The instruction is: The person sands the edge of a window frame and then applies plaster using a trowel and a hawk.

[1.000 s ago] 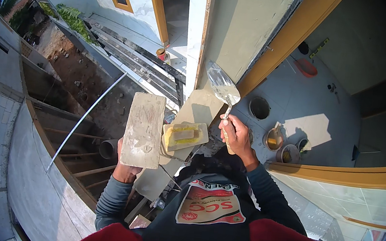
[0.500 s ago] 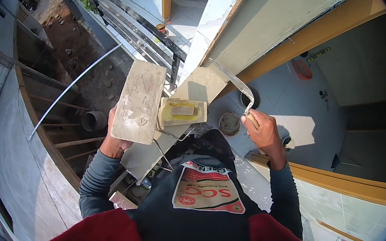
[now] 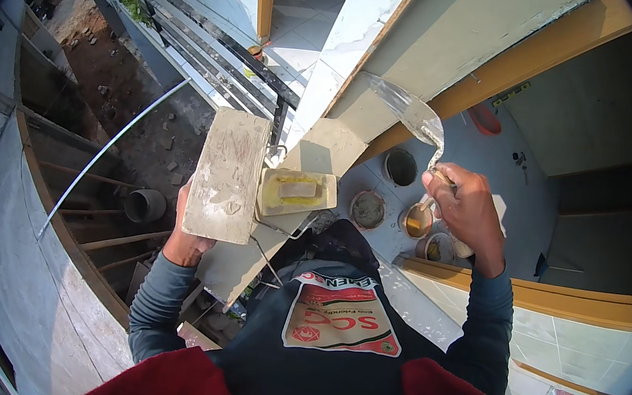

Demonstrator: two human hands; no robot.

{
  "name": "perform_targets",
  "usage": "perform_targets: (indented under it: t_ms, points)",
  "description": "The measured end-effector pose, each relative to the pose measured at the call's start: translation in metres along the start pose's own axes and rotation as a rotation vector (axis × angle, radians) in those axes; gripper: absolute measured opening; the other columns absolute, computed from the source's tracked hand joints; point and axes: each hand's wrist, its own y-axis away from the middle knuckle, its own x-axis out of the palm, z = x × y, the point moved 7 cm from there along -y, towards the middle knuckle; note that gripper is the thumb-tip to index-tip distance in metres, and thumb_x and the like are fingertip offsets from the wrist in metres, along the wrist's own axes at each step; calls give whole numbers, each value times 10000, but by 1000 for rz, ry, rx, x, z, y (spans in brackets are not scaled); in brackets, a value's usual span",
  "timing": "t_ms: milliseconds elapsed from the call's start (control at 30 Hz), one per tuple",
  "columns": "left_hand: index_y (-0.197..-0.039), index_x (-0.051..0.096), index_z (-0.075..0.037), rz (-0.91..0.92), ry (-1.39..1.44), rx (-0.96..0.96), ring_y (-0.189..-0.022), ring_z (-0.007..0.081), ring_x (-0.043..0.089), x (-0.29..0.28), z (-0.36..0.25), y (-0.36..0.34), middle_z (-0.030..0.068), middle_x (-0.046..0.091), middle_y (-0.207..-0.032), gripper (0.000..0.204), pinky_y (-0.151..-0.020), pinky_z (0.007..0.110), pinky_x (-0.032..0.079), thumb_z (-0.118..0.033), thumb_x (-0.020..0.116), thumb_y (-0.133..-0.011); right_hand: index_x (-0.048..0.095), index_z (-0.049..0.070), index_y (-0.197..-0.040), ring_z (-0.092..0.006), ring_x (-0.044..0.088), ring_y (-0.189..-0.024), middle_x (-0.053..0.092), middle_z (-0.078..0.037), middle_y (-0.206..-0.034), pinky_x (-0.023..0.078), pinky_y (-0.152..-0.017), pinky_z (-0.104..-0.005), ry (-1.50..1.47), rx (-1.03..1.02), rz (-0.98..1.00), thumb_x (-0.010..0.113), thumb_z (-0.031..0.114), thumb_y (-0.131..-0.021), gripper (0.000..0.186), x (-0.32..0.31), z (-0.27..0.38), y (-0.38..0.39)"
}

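Observation:
My left hand is closed under a flat rectangular board, pale with smeared mortar; its grip on the underside is mostly hidden. In my right hand is the handle of a trowel, its long metal blade reaching up and left in front of the grey plastered wall strip. The blade catches the light, and mortar clings to its neck. Just right of the board lies a small tan slab with yellow stains and a raised block in its middle.
Several buckets stand below right, one holding grey mortar. An orange-brown door frame borders the wall strip. A black railing runs at upper left. A white pipe arcs over a drop, with a grey bucket below.
My right hand has moved right with the trowel, whose blade has turned and now shows more of its broad face. The board in my left hand sits slightly lower in the picture.

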Motion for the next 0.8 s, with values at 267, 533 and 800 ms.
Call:
perform_targets:
  t_ms: [267,533,800]
  points:
    - [-1343,512,42,6,-311,102,-976,219,716,-6,-5,-1,139,673,-1200,368,-808,337,610,-41,509,-984,681,-61,-1039,-73,554,-543,600,-36,-678,446,-520,-251,-310,-8,-374,672,168,-933,253,-53,23,28]
    - [-1345,518,51,100,-507,200,-997,224,711,10,-20,4,154,673,-1211,384,-835,360,609,-1,519,-965,624,-56,-942,-457,609,-761,621,-261,-819,477,-683,-466,-30,-149,-65,674,164,-896,229,74,-37,10]
    - [-1340,535,50,85,-236,152,-984,247,709,6,-18,-2,167,664,-1219,387,-825,371,607,-107,501,-989,608,-76,-882,-469,606,-723,622,-275,-787,478,-659,-489,-45,-177,-276,661,116,-895,200,17,13,16]
